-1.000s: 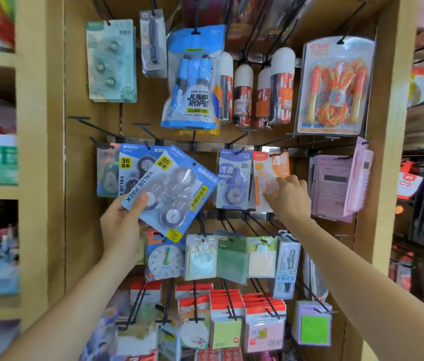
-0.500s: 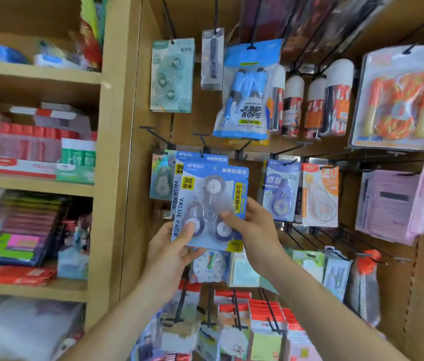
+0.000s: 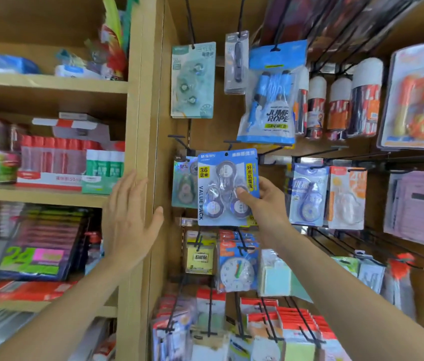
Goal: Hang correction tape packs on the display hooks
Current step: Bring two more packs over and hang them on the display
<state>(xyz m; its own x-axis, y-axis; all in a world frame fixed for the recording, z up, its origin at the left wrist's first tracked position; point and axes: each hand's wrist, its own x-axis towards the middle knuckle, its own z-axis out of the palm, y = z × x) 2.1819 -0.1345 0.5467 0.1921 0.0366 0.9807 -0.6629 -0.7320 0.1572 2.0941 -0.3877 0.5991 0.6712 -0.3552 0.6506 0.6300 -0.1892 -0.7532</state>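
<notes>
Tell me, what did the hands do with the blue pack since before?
The left hand let go of the blue value pack and moved left, open, in front of the wooden post. The right hand left the orange pack and now grips the blue value pack alone, upright at the hook row. The jump rope pack and other hung packs stayed put.

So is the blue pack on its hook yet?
Cannot tell. The right hand holds the blue pack upright at the hooks, but nothing shows a hook through its top hole.
</notes>
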